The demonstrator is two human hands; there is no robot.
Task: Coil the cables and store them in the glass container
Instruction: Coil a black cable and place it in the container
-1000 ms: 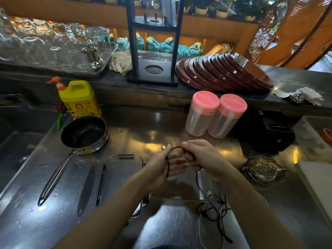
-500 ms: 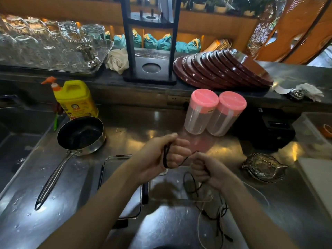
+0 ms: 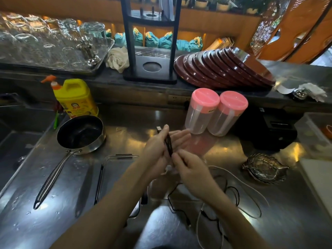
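Head view puts you at a steel bench (image 3: 53, 203), midway through winding a black cable (image 3: 168, 145). To do this step well, keep your left hand (image 3: 158, 148) as the form: its fingers lie nearly straight, with the thumb pressing the folded loops and the USB plug (image 3: 158, 129) poking out above. Your right hand (image 3: 188, 168) pinches the cable's loose run just below the bundle; I'd feed each turn with even tension and let the slack slide through so it doesn't kink. The tail trails down to the bench, where it lies tangled with a white cable (image 3: 239, 178), so ease them apart as you draw.

Counting, large to small: one tray of upturned glasses (image 3: 45, 45), one fanned stack of brown plates (image 3: 224, 69), one yellow detergent jug (image 3: 76, 97), one saucepan (image 3: 80, 134), two pink-lidded jars (image 3: 215, 114), one clear glass container (image 3: 118, 159) lying partly under your forearms, one metal dish (image 3: 265, 169), and two cables that I can separate, perhaps more in the tangle.
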